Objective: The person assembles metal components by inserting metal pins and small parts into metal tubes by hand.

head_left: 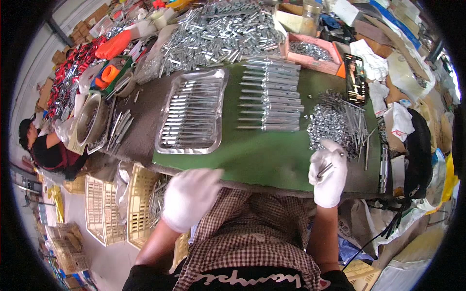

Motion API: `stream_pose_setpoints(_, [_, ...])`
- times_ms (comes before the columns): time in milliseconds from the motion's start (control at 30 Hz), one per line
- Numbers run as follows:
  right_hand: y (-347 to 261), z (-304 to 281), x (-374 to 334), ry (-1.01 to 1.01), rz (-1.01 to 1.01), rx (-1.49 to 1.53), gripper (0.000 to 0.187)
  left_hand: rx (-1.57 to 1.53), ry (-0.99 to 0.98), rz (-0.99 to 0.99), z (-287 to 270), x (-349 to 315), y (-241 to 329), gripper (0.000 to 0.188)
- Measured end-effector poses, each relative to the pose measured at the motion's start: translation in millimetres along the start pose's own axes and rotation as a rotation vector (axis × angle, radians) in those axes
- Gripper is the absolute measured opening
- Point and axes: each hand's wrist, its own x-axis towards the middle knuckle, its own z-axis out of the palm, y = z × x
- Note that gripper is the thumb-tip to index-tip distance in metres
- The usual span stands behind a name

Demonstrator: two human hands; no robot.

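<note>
In the head view, my white-gloved right hand (329, 177), right of centre and low, has its fingers curled around slim metal pieces (324, 170), clamped against the palm, likely to keep such thin stock together; their exact number is hidden. My left hand (191, 198), also gloved, is blurred over the table's near edge at lower centre-left, and I cannot tell whether its fingers are apart or together, or whether they hold anything.

Just above my right hand lie a pile of small metal parts (325, 123) and, beside it, loose thin rods (357, 128), apparently set there for a short reach. At upper centre, a column of metal tubes (269, 97) lies side by side on the green mat (252, 160), spaced, it seems, so each can be taken singly. To its left, a silver tray (187, 151) contains slender rods (189, 114) in line, its raised rim probably there to stop them rolling. A large heap of metal pieces (223, 36) spreads across the top of the frame, beside a pink box (310, 60) that keeps smaller parts separate.
</note>
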Motion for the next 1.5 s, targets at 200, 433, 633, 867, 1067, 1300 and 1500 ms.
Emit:
stream_pose_setpoints(200, [3,-1,-3,0.035,0.057,-0.135,0.034,0.021,0.064,0.278,77,129,38,0.030])
stream_pose_setpoints(433, [4,-2,-5,0.041,0.033,-0.194,0.030,0.009,0.090,0.345,106,144,29,0.023])
stream_pose_setpoints(633, [-16,7,-18,0.039,0.115,-0.398,0.034,-0.259,-0.012,0.372,88,126,18,0.022])
stream_pose_setpoints(867, [-34,9,-20,-0.031,0.228,-0.584,0.035,-0.090,-0.128,0.602,57,111,62,0.030])
stream_pose_setpoints(1067, [-34,3,-23,-0.044,0.282,-0.766,0.030,-0.314,-0.102,0.570,65,103,46,0.033])
stream_pose_setpoints(1300, [-31,-1,-23,0.037,0.265,-0.808,0.024,-0.400,-0.090,0.495,70,99,50,0.029])
stream_pose_setpoints(1500, [-35,1,-24,0.084,0.307,-0.747,0.028,-0.427,-0.069,0.457,73,98,57,0.026])
